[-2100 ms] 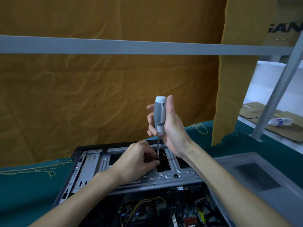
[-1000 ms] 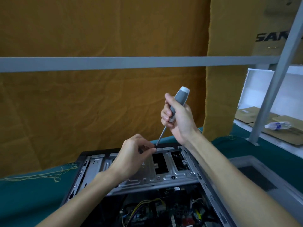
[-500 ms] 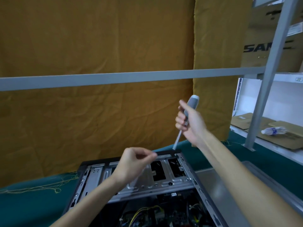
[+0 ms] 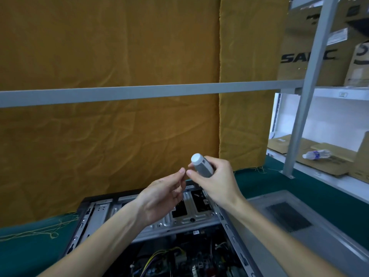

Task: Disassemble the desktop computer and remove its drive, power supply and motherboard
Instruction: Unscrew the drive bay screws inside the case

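Head view: both hands are raised above the open computer case (image 4: 151, 226), which lies on its side on the green bench (image 4: 299, 182); the right hand (image 4: 216, 180) is wrapped round the grey handle of a screwdriver (image 4: 201, 165), white cap turned toward the camera, the shaft hidden behind the hand; the left hand (image 4: 163, 194) is just beside it, palm turned partly up, thumb and forefinger drawn together with their tips almost touching the right hand's fingertips; it may be pinching something small, perhaps a screw, but the view is too blurred to tell. Under the hands the case's metal drive cage (image 4: 185, 214) shows punched slots and holes; nearer the camera, inside the case, lie the motherboard (image 4: 197, 264) and a bunch of yellow and black cables (image 4: 159, 254), all dark and partly cut off by the frame's lower edge. A grey side panel (image 4: 295, 222) with a mesh vent lies flat on the bench just right of the case. Behind everything hangs a mustard cloth (image 4: 109, 56), crossed by a grey metal rail (image 4: 139, 92); at right a slanted post (image 4: 305, 92) carries shelves holding cardboard boxes (image 4: 295, 47), with flat cardboard and a plastic bottle (image 4: 316, 153) lying on its side on the lower shelf.
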A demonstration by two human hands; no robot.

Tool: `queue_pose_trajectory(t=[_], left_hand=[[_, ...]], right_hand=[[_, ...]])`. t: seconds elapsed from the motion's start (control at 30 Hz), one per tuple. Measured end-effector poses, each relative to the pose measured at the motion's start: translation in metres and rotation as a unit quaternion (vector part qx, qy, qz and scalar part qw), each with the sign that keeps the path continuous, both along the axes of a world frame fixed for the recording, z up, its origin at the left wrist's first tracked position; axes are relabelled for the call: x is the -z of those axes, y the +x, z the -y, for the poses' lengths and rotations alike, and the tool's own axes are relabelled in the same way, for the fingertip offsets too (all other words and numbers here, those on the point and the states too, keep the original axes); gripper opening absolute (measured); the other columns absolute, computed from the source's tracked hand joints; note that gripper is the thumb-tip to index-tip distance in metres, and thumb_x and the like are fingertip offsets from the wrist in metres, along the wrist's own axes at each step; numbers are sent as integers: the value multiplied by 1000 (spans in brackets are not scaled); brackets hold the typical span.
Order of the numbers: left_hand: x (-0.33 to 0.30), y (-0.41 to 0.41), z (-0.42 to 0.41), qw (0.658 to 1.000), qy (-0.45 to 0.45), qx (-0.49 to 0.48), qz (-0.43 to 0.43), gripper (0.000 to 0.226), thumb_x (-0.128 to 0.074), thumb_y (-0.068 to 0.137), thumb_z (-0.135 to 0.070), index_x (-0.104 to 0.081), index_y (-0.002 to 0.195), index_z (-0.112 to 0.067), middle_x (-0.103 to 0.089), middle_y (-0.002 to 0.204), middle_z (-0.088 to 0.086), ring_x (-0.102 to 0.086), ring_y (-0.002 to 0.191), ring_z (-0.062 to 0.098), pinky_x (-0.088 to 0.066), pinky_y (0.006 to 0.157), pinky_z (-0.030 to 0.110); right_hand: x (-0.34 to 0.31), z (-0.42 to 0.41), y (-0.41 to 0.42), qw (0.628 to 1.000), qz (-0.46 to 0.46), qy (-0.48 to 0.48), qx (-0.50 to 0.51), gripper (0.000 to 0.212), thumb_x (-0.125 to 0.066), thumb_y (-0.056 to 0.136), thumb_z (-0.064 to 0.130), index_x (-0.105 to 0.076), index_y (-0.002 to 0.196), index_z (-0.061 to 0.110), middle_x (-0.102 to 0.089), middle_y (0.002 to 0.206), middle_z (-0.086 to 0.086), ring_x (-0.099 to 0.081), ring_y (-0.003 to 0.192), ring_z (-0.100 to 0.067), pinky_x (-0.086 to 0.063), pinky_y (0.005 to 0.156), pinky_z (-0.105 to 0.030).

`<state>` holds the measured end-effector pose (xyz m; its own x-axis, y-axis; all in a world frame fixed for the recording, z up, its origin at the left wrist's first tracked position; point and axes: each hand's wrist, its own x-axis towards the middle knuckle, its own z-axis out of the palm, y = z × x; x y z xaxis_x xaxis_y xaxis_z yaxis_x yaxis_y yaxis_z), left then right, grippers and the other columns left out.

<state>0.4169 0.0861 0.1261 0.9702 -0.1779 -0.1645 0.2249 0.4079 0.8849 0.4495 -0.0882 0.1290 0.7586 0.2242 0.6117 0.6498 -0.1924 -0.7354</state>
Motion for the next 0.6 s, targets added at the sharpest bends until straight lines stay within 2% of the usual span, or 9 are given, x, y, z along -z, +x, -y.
queue_pose_trajectory(t=[0.1,0.23,0.33,0.4,0.43,0.47,0.53,0.57,0.6], left_hand=[[1,3,3,1000,-2,7,-5,21,-76,84,-33,-83,98,-19,-59,87,-8,-57,77,3,-46,77,20],[5,6,8,999,-22,15,-25,21,-78,79,-33,-84,94,-19,-62,89,-10,-57,77,2,-46,77,19],[9,9,12,998,-44,4,-36,17,-81,75,-31,-82,83,-17,-62,86,-8,-60,74,3,-43,79,21],[11,11,12,999,33,-18,9,26,-78,79,-40,-78,89,-15,-61,82,-7,-62,73,4,-44,79,23],[13,12,10,988,133,-38,66,32,-74,84,-47,-75,90,-15,-64,81,-9,-65,77,3,-45,79,22],[16,14,8,954,256,-69,140,34,-68,89,-52,-77,94,-19,-70,84,-12,-67,83,0,-47,79,21],[26,20,0,823,477,-122,285,28,-59,96,-53,-76,103,-32,-71,100,-17,-64,99,-3,-50,85,21],[31,23,-5,766,544,-120,321,26,-56,98,-52,-74,106,-35,-66,108,-20,-59,106,-2,-46,91,23],[37,25,-10,735,584,-103,328,25,-53,99,-52,-71,110,-37,-60,115,-21,-52,112,0,-41,97,25]], right_hand=[[-3,6,6,999,-17,-16,-46,6,-81,86,23,-77,82,21,-70,72,2,-60,64,-11,-50,59,-32],[-3,13,15,997,-5,-43,-68,13,-82,86,19,-75,80,11,-66,77,-10,-58,67,-30,-48,60,-43],[1,13,18,996,29,-54,-69,18,-79,89,19,-70,73,23,-62,74,4,-55,63,-12,-45,56,-33],[3,13,22,995,24,-68,-70,20,-77,90,20,-68,74,29,-61,72,7,-53,61,-6,-43,54,-27],[5,14,26,995,9,-72,-67,19,-76,91,22,-68,74,27,-60,70,5,-52,59,-7,-42,53,-26],[7,18,33,996,-12,-73,-59,17,-75,91,22,-69,75,23,-61,68,2,-52,57,-11,-42,52,-27],[12,31,56,995,-57,-84,-13,16,-75,90,21,-70,76,15,-66,70,-5,-57,60,-22,-46,58,-34],[17,39,71,991,-84,-104,19,17,-75,89,20,-70,77,10,-67,71,-8,-58,62,-24,-47,61,-35],[25,48,86,983,-118,-132,53,19,-75,89,20,-69,77,5,-65,70,-9,-55,60,-22,-45,62,-35]])
